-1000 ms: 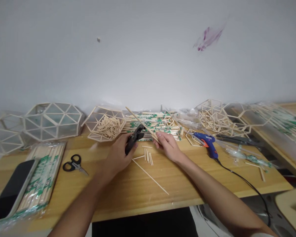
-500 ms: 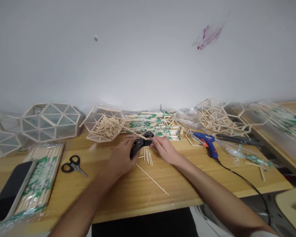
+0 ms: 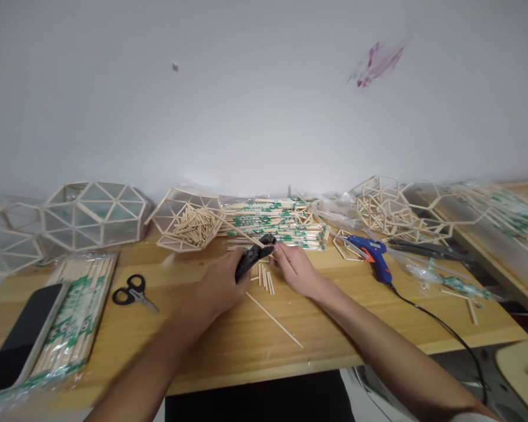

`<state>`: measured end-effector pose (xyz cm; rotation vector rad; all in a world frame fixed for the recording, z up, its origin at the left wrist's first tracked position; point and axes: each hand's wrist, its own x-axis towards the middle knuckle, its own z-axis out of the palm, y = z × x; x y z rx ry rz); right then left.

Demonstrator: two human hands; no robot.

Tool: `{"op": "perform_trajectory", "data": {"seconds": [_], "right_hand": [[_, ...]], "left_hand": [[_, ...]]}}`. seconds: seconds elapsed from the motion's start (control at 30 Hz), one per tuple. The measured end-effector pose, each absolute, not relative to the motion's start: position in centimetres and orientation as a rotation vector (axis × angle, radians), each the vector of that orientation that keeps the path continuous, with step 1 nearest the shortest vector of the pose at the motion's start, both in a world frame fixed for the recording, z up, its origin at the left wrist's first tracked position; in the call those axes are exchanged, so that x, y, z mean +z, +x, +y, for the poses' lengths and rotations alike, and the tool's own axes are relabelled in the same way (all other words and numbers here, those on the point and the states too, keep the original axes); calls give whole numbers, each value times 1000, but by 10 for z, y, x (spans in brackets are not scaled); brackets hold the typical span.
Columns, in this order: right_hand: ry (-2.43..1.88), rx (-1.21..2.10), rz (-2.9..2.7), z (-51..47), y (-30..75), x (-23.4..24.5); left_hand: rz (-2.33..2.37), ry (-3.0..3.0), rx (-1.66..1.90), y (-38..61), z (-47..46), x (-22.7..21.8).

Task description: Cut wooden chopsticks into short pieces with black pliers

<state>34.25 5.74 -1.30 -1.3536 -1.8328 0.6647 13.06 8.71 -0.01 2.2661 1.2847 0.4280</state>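
My left hand (image 3: pixel 222 285) is wrapped round a black cutter (image 3: pixel 254 256) whose jaws point up and to the right. My right hand (image 3: pixel 295 268) pinches a thin bamboo stick (image 3: pixel 240 232) that runs up and left through the cutter's jaws, toward an open stick frame holding short cut pieces (image 3: pixel 193 224). A few short cut sticks (image 3: pixel 264 277) lie on the wooden table (image 3: pixel 229 346) between my hands, and one long stick (image 3: pixel 275 320) lies slanted in front of them.
Green-printed stick packs (image 3: pixel 273 221) are stacked behind my hands, another pack (image 3: pixel 77 313) lies at left beside a phone (image 3: pixel 20 337). Black scissors (image 3: pixel 132 291) lie left of my hands. A blue glue gun (image 3: pixel 374 258) with a cord sits at right. Geodesic stick frames (image 3: pixel 92 214) line the wall.
My right hand has lowered the stick from a steep tilt to a flatter one and fed it into the cutter's jaws. My left hand with the cutter shifted slightly right.
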Motion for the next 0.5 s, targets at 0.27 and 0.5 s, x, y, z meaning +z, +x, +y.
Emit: {"op": "perform_trajectory", "data": {"seconds": [0.27, 0.5], "right_hand": [[-1313, 796, -1827, 58, 344, -15], [-1299, 730, -1809, 55, 341, -16]], "left_hand": [[1226, 2305, 483, 127, 89, -4], [1261, 2279, 431, 126, 89, -4]]}}
